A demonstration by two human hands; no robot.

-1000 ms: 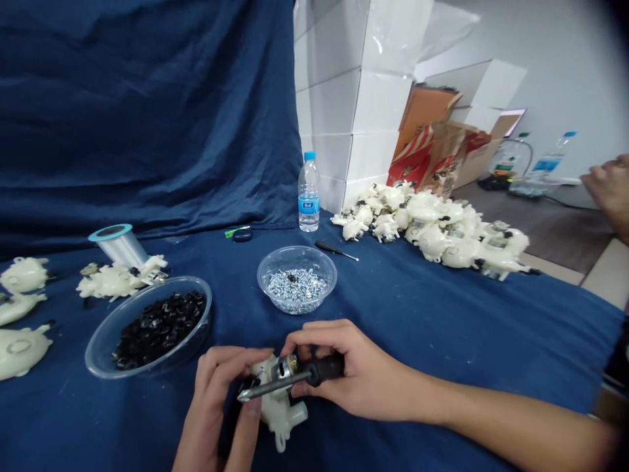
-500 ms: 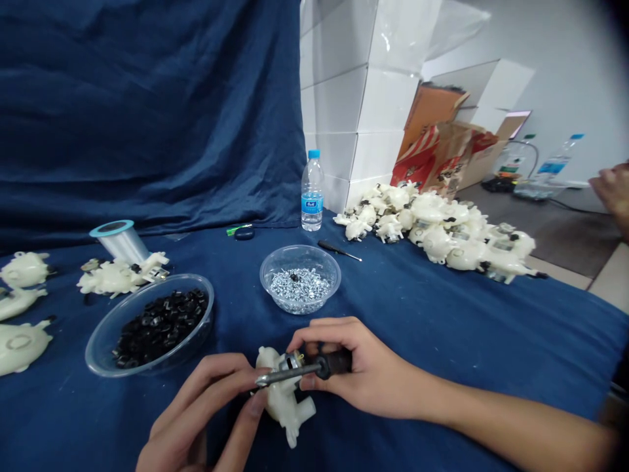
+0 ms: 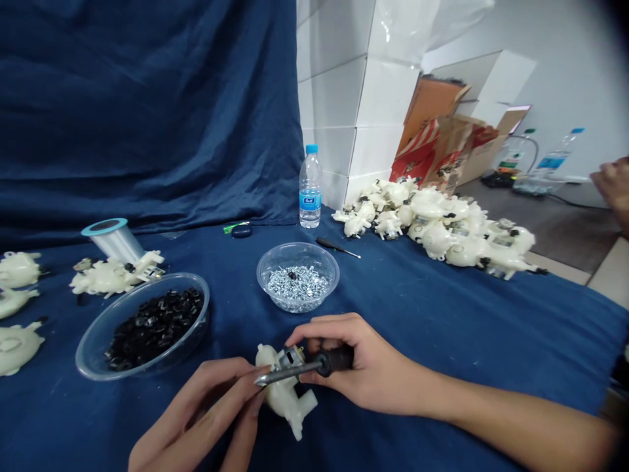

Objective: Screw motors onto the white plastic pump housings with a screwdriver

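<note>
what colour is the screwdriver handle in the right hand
Black, seen best in the head view, where the right hand grips the screwdriver handle.

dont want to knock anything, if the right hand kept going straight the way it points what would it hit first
Most likely the small metal motor on the white plastic housing, just ahead of the right hand holding the screwdriver. Depth is hard to judge here, so the fingers may be touching it.

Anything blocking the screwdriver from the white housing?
Nothing visible. The screwdriver in the right hand lies across the metal motor on the white plastic housing; the left hand's fingers sit at its tip, not between.
</note>
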